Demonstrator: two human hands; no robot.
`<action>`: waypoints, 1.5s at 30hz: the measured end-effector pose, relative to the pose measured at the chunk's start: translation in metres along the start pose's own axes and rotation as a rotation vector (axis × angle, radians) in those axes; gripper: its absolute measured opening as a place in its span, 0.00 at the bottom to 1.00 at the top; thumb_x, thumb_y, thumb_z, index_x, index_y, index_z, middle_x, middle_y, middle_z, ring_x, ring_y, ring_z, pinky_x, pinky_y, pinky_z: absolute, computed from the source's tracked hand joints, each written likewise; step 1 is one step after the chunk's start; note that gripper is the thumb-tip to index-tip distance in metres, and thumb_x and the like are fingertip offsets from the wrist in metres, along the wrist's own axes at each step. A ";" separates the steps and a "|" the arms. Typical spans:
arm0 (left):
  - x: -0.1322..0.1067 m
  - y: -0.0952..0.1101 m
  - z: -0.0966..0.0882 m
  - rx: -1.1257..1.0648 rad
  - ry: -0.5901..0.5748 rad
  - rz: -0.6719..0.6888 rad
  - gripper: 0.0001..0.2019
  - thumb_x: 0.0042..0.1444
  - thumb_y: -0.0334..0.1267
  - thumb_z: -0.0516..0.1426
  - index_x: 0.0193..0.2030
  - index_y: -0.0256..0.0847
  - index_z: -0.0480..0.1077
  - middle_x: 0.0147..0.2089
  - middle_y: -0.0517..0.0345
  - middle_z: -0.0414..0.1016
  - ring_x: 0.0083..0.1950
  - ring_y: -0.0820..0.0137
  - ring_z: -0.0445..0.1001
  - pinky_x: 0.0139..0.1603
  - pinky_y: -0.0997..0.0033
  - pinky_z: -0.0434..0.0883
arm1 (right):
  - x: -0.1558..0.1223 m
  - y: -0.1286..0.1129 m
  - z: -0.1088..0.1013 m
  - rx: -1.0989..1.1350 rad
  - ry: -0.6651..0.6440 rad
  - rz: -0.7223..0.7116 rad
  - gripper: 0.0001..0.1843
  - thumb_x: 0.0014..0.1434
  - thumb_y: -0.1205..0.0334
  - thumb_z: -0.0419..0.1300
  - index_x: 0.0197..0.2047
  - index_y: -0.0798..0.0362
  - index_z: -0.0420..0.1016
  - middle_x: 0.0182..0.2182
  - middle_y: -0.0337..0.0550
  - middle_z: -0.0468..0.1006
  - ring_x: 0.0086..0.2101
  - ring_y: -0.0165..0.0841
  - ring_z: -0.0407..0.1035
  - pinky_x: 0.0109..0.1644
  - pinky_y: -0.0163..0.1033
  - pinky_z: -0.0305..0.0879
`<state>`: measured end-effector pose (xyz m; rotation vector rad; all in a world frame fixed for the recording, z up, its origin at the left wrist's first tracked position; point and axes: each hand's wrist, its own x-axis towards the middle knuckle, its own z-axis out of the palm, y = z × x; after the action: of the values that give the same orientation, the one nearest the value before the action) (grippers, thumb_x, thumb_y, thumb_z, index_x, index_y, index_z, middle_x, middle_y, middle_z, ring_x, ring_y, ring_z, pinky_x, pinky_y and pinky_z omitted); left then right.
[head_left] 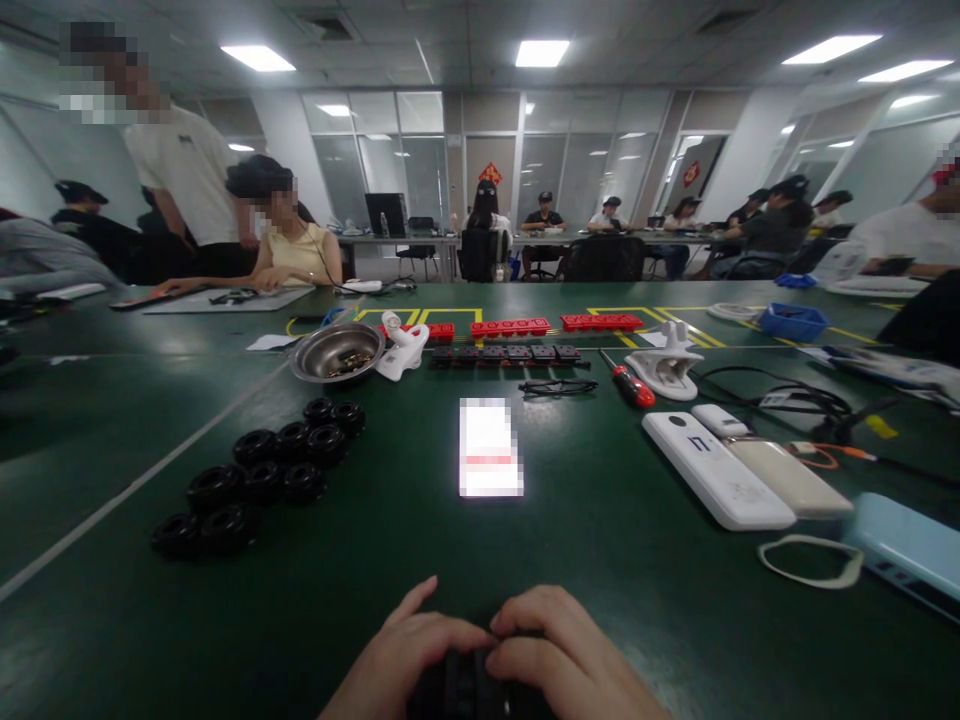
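At the near edge of the table, my left hand (420,650) and my right hand (559,645) close in on a black part (461,685) from both sides. The fingers of both hands meet over its top. Its lower portion falls outside the frame, and the hands cover much of the rest. Left of my hands stand rows of several black, ring-shaped parts (262,480), glossy and hollow in the middle. Straight ahead lies a lit white rectangle (491,447), blurred over, which looks like a phone screen.
A metal bowl (337,352) holds small brass-coloured pieces. Beyond are red trays (510,327), a black strip of parts (510,356), glasses (559,388) and a screwdriver (634,385). Power banks (716,470), cables (780,390) and a light blue case (907,550) lie right. Several people sit around.
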<state>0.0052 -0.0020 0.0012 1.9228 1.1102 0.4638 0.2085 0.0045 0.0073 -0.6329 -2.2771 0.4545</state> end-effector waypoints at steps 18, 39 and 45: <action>-0.001 -0.004 0.003 -0.001 0.019 0.023 0.17 0.42 0.46 0.60 0.40 0.45 0.70 0.38 0.59 0.77 0.42 0.63 0.74 0.62 0.45 0.44 | -0.002 0.002 0.005 0.026 0.004 0.028 0.18 0.60 0.47 0.46 0.43 0.51 0.64 0.37 0.46 0.72 0.37 0.33 0.68 0.38 0.36 0.68; -0.006 0.012 -0.002 -0.086 0.137 0.008 0.16 0.42 0.43 0.61 0.41 0.46 0.70 0.39 0.63 0.77 0.44 0.64 0.73 0.63 0.51 0.45 | 0.000 -0.001 -0.005 0.088 -0.076 0.162 0.24 0.56 0.41 0.47 0.40 0.54 0.67 0.38 0.49 0.70 0.39 0.35 0.67 0.42 0.38 0.67; -0.009 0.002 -0.002 -0.156 0.172 0.158 0.17 0.45 0.48 0.60 0.44 0.53 0.69 0.44 0.63 0.75 0.48 0.65 0.70 0.61 0.59 0.52 | -0.002 0.004 -0.003 0.091 -0.113 0.191 0.30 0.58 0.39 0.38 0.32 0.52 0.70 0.37 0.48 0.70 0.39 0.35 0.66 0.41 0.40 0.66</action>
<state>0.0001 -0.0087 0.0049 1.8662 1.0013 0.7925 0.2131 0.0067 0.0064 -0.8004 -2.2966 0.6977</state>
